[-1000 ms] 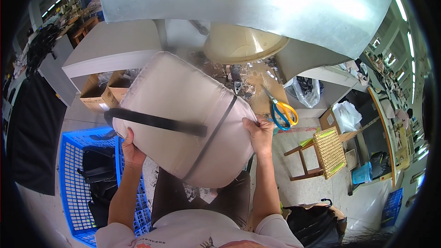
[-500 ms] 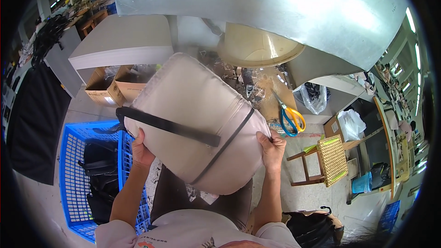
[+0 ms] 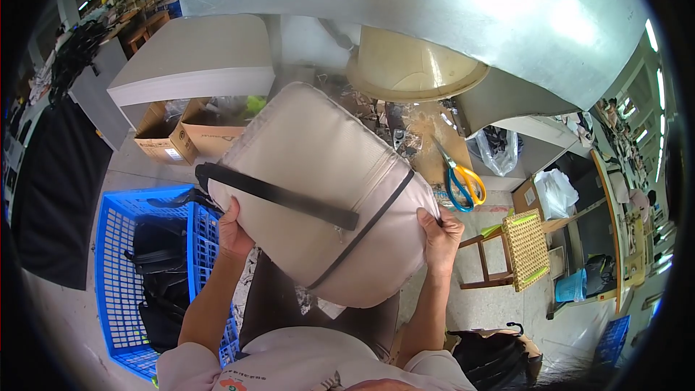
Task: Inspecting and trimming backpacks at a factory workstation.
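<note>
Both hands clamp a beige bag held up above the person's lap: the left hand grips its left edge just under the black strap, the right hand curls over its right corner. Left of the bag stands a blue basket; right of it lie scissors.

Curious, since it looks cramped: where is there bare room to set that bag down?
Bare floor lies between the blue crate and cardboard boxes, and before the wicker stool. The bench around the scissors is cluttered with scraps.
</note>
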The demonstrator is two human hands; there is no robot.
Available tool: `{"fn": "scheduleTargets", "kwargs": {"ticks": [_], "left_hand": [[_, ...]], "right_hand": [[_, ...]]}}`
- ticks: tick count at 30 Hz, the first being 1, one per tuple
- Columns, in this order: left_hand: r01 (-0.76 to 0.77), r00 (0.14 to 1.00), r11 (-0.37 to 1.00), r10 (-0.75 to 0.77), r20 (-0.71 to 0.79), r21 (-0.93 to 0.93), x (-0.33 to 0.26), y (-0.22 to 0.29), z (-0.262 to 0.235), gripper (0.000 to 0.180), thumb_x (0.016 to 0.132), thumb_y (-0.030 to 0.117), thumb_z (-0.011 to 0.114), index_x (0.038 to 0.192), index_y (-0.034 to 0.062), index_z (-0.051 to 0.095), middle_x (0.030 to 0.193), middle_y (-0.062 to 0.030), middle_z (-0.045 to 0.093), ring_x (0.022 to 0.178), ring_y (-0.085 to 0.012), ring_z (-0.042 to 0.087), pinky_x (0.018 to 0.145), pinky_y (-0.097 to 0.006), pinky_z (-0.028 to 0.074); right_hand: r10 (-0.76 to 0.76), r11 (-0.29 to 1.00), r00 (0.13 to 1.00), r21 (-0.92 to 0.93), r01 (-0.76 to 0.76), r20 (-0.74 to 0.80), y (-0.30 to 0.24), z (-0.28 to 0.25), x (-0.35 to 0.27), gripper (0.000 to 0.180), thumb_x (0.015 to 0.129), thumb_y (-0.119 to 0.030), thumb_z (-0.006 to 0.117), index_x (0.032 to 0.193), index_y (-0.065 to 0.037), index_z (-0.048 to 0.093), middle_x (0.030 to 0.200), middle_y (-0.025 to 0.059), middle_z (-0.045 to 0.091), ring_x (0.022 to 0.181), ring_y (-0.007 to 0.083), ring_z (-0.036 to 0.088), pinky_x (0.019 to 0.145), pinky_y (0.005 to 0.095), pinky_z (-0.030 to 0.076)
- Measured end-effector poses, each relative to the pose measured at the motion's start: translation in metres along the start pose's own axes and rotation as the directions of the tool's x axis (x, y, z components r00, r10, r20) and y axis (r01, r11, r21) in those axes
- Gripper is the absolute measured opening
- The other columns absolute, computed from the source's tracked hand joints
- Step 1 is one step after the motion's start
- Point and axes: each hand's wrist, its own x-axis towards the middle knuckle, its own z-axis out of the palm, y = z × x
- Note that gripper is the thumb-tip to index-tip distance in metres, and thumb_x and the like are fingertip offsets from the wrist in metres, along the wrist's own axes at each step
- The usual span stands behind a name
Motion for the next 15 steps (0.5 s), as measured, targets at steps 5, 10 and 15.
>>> {"fn": "scheduleTargets", "kwargs": {"ticks": [5, 10, 15], "left_hand": [[-0.002, 0.999, 1.000, 0.003, -0.045, 0.015, 0.003, 0.000, 0.000, 0.041, 0.081, 0.027, 0.055, 0.115, 0.0064, 0.047, 0.113, -0.0088, 0.053, 0.104, -0.0256, 0.049, 0.091, -0.041, 0.037], [0.055, 0.998, 0.998, -0.055, -0.025, -0.001, 0.005, 0.001, 0.004, 0.041, 0.081, 0.027, 0.055, 0.115, 0.0056, 0.047, 0.112, -0.0091, 0.054, 0.103, -0.0256, 0.050, 0.091, -0.040, 0.038], [0.025, 0.999, 0.997, -0.022, -0.037, 0.076, -0.017, 0.018, -0.017, 0.044, 0.082, 0.030, 0.052, 0.118, 0.0048, 0.044, 0.115, -0.0101, 0.051, 0.107, -0.0264, 0.047, 0.094, -0.042, 0.035]], "right_hand": [[0.004, 1.000, 1.000, -0.028, -0.005, -0.024, -0.009, 0.002, -0.002, 0.012, 0.073, -0.001, 0.062, 0.084, 0.004, 0.062, 0.074, -0.0026, 0.057, 0.066, 0.0041, 0.045, 0.063, 0.0189, 0.038], [-0.029, 0.997, 0.998, -0.072, 0.026, -0.052, -0.012, -0.002, -0.010, 0.012, 0.072, -0.003, 0.064, 0.082, 0.003, 0.062, 0.070, -0.0029, 0.056, 0.064, 0.0043, 0.043, 0.060, 0.0192, 0.037], [-0.318, 0.893, 0.942, -0.300, 0.336, 0.109, -0.045, 0.031, -0.034, 0.011, 0.071, -0.002, 0.063, 0.080, 0.003, 0.060, 0.067, 0.0047, 0.056, 0.058, 0.0104, 0.047, 0.056, 0.0216, 0.039]]}}
